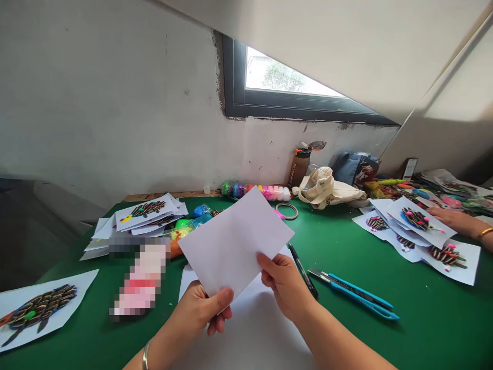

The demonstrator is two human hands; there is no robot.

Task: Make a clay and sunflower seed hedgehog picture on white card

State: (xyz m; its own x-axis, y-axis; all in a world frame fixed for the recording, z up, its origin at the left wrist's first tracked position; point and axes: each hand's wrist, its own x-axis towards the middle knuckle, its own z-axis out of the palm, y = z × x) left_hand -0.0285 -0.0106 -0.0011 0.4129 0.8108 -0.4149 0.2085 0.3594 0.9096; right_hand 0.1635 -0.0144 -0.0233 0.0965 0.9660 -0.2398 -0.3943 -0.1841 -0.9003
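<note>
Lettering on the brown bottle (299,167): from my remote feed, I read "YOU" within a line of capitals running lengthwise, the rest uncertain; characters on the phone screen (411,168) are too small for me to read

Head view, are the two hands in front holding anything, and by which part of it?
Yes, a white sheet of paper: the left hand grips its bottom corner, the right hand its lower right edge.

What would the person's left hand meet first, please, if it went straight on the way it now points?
Beyond the white rectangular paper sheet it holds, the left hand would probably meet the bare right hand first, which holds the same sheet; the depth between them is hard to judge.
</note>
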